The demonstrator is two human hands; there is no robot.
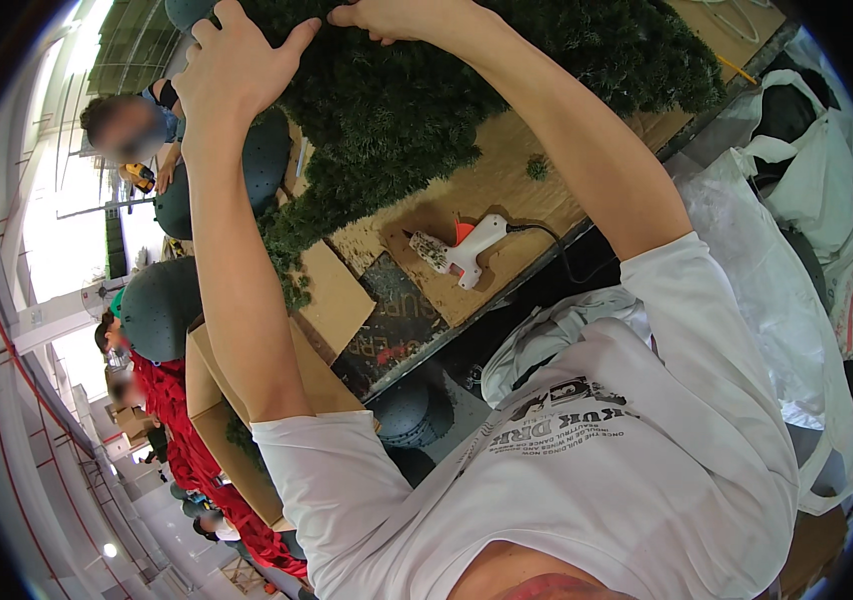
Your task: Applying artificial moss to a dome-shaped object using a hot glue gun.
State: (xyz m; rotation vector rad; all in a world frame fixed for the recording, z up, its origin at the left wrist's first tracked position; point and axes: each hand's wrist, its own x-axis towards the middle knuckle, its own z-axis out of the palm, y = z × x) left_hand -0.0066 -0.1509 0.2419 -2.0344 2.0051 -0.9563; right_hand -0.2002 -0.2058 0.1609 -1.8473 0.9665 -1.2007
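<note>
At the upper left, my left hand (pixel 237 70) has its fingers apart and its thumb stretched toward my right hand. It lies at the edge of a pile of dark green artificial foliage (pixel 387 120), close to a grey-green rounded form (pixel 187 12). My right hand (pixel 382 18), partly cut off by the top edge, is closed with its fingers bent over the foliage; whatever it holds is hidden. A white hot glue gun (pixel 477 245) with an orange trigger part lies on its side on the cardboard (pixel 537 140) nearer my body, its black cord trailing right.
Large grey-green domes (pixel 162 305) stand at left, with red cloth (pixel 172 430) and an open cardboard box (pixel 212 400) nearby. A co-worker (pixel 132 125) is beside a yellow-black power tool (pixel 139 177). White bags (pixel 777 240) crowd the right side. A foliage sprig (pixel 538 167) lies on the cardboard.
</note>
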